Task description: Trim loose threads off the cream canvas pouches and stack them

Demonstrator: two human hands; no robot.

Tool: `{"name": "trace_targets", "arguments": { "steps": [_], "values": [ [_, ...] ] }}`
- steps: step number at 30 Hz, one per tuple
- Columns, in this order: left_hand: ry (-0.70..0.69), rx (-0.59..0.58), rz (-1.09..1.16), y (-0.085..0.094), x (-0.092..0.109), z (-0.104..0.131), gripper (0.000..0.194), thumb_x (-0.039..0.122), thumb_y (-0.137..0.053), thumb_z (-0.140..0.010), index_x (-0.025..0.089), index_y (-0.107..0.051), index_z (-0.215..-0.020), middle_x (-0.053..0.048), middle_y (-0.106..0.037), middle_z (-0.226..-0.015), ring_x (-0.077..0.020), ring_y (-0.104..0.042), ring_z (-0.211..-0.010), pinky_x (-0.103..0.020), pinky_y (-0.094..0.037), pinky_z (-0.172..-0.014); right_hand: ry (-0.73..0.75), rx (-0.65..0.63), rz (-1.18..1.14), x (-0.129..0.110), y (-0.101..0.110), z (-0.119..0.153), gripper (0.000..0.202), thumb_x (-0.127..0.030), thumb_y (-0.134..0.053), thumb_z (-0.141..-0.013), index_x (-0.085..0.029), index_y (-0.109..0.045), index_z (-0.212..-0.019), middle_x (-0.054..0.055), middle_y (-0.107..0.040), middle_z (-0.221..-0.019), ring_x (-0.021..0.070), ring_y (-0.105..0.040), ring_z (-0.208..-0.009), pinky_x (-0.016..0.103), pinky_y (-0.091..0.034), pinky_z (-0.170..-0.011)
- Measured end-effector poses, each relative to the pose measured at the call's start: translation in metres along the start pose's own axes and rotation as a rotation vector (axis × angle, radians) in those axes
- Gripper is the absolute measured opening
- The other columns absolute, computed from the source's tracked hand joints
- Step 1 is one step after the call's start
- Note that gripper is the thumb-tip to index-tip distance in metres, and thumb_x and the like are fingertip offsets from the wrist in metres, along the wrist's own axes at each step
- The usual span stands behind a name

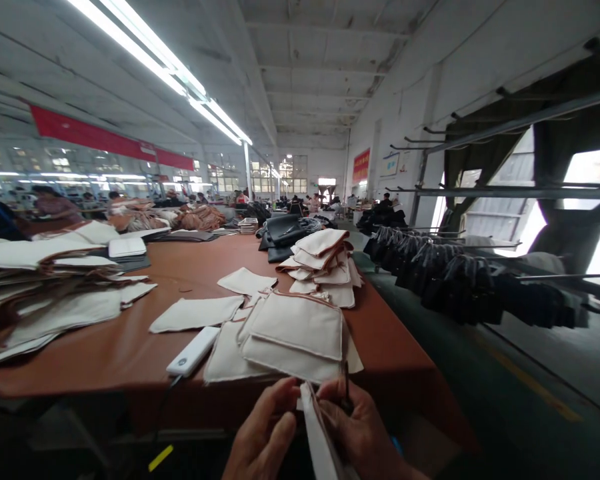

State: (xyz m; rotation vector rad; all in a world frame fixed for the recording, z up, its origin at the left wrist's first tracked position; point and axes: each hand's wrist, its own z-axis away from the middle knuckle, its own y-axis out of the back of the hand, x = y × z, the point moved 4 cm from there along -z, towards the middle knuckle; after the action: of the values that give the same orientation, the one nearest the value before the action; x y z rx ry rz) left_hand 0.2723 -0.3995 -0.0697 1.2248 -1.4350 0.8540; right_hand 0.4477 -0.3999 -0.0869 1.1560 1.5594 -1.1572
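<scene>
A cream fabric piece [316, 433] stands on edge between my hands, just off the table's front edge. My left hand [266, 427] is closed at its upper left edge, thumb and fingertips around a small pale bit there. My right hand [356, 427] grips the piece from the other side. A thin dark tool [347, 387], its kind unclear, pokes up from the right fingers. Right beyond my hands lies a loose pile of cream fabric pieces [295, 327] with brown edges. The lower part of the held piece runs out of view.
A brown-covered table [190, 267] carries a white power bank [194, 352] with a cable, a large fabric stack [55, 287] at left, another stack [325, 260] and black material [283, 233]. Racks with dark hanging pieces [445, 280] stand at right. People work farther back.
</scene>
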Motion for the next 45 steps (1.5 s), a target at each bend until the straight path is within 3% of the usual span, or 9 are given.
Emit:
{"name": "trace_targets", "arguments": {
  "steps": [5, 11, 16, 20, 26, 29, 35, 41, 45],
  "values": [
    [-0.143, -0.149, 0.071, -0.018, 0.013, -0.004, 0.022, 0.04, -0.067, -0.089, 0.022, -0.076, -0.099, -0.007, -0.071, -0.106, -0.0245, -0.066, -0.1, -0.029, -0.053, -0.088, 0.064, -0.025, 0.024, 0.01, -0.009, 0.009, 0.039, -0.055, -0.071, -0.082, -0.017, -0.061, -0.08, -0.002, -0.049, -0.066, 0.0127, -0.043, -0.059, 0.025, -0.037, -0.056],
    [-0.119, -0.072, 0.09, -0.019, 0.009, -0.005, 0.023, 0.04, -0.072, -0.083, 0.019, -0.064, -0.078, -0.006, -0.067, -0.1, -0.0241, -0.062, -0.097, -0.029, -0.05, -0.086, 0.348, 0.049, 0.325, -0.008, 0.001, 0.018, 0.031, -0.048, -0.055, -0.094, -0.021, -0.06, -0.079, 0.006, -0.06, -0.093, 0.0209, -0.058, -0.085, 0.029, -0.047, -0.078],
    [0.066, -0.289, -0.103, -0.003, 0.011, -0.014, 0.032, 0.047, -0.061, -0.089, 0.019, -0.05, -0.078, 0.004, -0.045, -0.071, -0.0122, -0.04, -0.067, -0.02, -0.036, -0.058, 0.18, 0.025, 0.418, -0.024, 0.019, 0.015, 0.025, -0.04, -0.054, -0.094, -0.019, -0.059, -0.083, 0.004, -0.059, -0.085, 0.0187, -0.055, -0.079, 0.027, -0.044, -0.071],
    [0.125, -0.49, -0.336, 0.001, 0.014, -0.015, 0.027, 0.04, -0.06, -0.091, 0.018, -0.05, -0.079, 0.005, -0.04, -0.074, -0.012, -0.033, -0.068, -0.021, -0.029, -0.057, 0.042, -0.131, 0.513, -0.03, 0.02, 0.012, 0.023, -0.033, -0.067, -0.085, -0.017, -0.063, -0.101, -0.002, -0.054, -0.078, 0.0146, -0.048, -0.071, 0.025, -0.04, -0.065],
    [0.2, -0.522, -0.218, -0.008, 0.013, -0.017, 0.027, 0.041, -0.064, -0.086, 0.014, -0.062, -0.088, 0.002, -0.052, -0.078, -0.0138, -0.042, -0.072, -0.022, -0.032, -0.061, -0.075, -0.139, 0.471, -0.023, 0.017, 0.009, 0.015, -0.027, -0.071, -0.079, -0.014, -0.064, -0.075, -0.001, -0.057, -0.071, 0.0143, -0.049, -0.069, 0.024, -0.037, -0.06],
    [0.296, -0.56, -0.059, -0.011, 0.014, -0.021, 0.041, 0.049, -0.066, -0.084, 0.011, -0.07, -0.098, -0.003, -0.061, -0.085, -0.0161, -0.048, -0.076, -0.023, -0.035, -0.066, -0.014, -0.112, 0.407, -0.031, 0.015, 0.007, 0.016, -0.029, -0.069, -0.082, -0.015, -0.065, -0.076, 0.0, -0.059, -0.072, 0.0146, -0.05, -0.07, 0.024, -0.038, -0.062],
    [0.363, -0.518, 0.103, -0.02, 0.026, -0.033, 0.048, 0.055, -0.076, -0.076, 0.009, -0.067, -0.083, -0.002, -0.057, -0.073, -0.0132, -0.042, -0.067, -0.023, -0.03, -0.061, 0.111, -0.148, 0.45, -0.06, 0.009, -0.002, 0.018, -0.026, -0.064, -0.085, -0.014, -0.064, -0.072, -0.002, -0.055, -0.067, 0.0129, -0.048, -0.065, 0.024, -0.036, -0.059],
    [0.297, -0.557, 0.123, -0.02, 0.046, -0.042, 0.04, 0.049, -0.07, -0.085, 0.009, -0.065, -0.083, -0.001, -0.053, -0.073, -0.0118, -0.038, -0.067, -0.024, -0.028, -0.061, 0.283, -0.162, 0.569, -0.086, 0.004, -0.013, 0.018, -0.02, -0.056, -0.089, -0.015, -0.057, -0.071, -0.002, -0.052, -0.068, 0.0117, -0.047, -0.065, 0.024, -0.035, -0.061],
    [0.234, -0.542, -0.031, -0.014, 0.058, -0.05, 0.036, 0.048, -0.062, -0.089, 0.012, -0.063, -0.083, 0.001, -0.051, -0.072, -0.0124, -0.04, -0.066, -0.024, -0.029, -0.06, 0.142, -0.203, 0.344, -0.076, 0.006, -0.021, 0.015, -0.025, -0.054, -0.092, -0.016, -0.058, -0.08, -0.004, -0.047, -0.066, 0.011, -0.042, -0.061, 0.023, -0.032, -0.056]
  ]
}}
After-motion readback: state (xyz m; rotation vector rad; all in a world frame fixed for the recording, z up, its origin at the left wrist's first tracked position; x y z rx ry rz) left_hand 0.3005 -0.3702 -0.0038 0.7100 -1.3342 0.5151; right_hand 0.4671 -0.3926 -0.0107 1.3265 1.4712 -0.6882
